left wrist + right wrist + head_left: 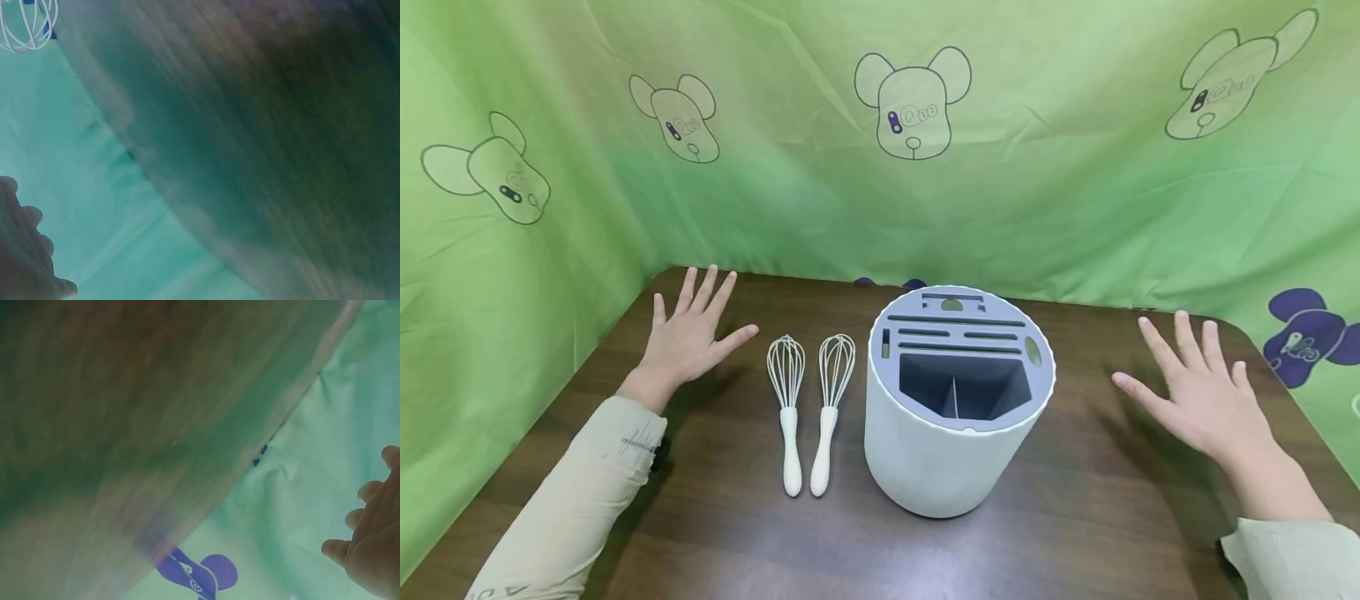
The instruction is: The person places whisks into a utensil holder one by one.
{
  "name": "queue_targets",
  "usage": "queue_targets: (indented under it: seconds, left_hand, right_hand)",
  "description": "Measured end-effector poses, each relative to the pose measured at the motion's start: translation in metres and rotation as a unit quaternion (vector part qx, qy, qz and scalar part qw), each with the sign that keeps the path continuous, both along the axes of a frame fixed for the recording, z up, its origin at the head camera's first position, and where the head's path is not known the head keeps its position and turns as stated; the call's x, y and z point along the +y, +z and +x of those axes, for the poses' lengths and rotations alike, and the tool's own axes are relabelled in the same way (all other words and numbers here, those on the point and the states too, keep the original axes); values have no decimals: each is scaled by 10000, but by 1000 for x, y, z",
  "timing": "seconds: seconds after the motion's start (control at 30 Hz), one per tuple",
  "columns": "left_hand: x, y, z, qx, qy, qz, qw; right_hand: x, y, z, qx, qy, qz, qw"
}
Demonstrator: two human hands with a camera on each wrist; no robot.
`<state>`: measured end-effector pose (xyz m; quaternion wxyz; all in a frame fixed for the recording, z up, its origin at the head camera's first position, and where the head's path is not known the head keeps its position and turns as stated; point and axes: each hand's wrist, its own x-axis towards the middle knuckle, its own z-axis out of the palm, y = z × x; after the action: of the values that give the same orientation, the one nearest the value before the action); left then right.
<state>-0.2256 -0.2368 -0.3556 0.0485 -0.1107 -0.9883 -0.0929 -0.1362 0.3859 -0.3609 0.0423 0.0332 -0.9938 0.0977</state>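
Fingers spread, the left hand (683, 340) hovers over the left part of the table, holding nothing. Just right of it lie two whisks side by side, handles toward the person: one whisk (789, 417) on the left, another whisk (830, 417) beside it. Both have wire heads and pale handles. A white round utensil holder (951, 462) stands upright to their right. Its grey top has slots and a large divided opening. On the far right, the right hand (1206, 396) is also spread and holds nothing. Each wrist view catches part of its hand, the left hand (28, 250) and right hand (375, 537).
The brown wooden table (737, 550) has rounded far corners. A green curtain (775, 200) printed with cartoon animal heads hangs close behind the table's far edge and along its sides.
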Motion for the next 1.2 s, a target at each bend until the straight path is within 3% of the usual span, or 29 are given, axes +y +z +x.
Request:
queue_targets:
  seconds: [0.17, 0.67, 1.2]
  left_hand:
    - [-1, 2, 4, -60, -4, 0, 10000]
    - [9, 10, 18, 278, -200, -214, 9992]
    - [36, 21, 46, 520, -720, -270, 9957]
  right_hand:
    - [-7, 2, 0, -5, 58, 10, 10000]
    - [-25, 12, 13, 253, 133, -271, 9992]
    - [-67, 35, 25, 756, 705, -691, 9922]
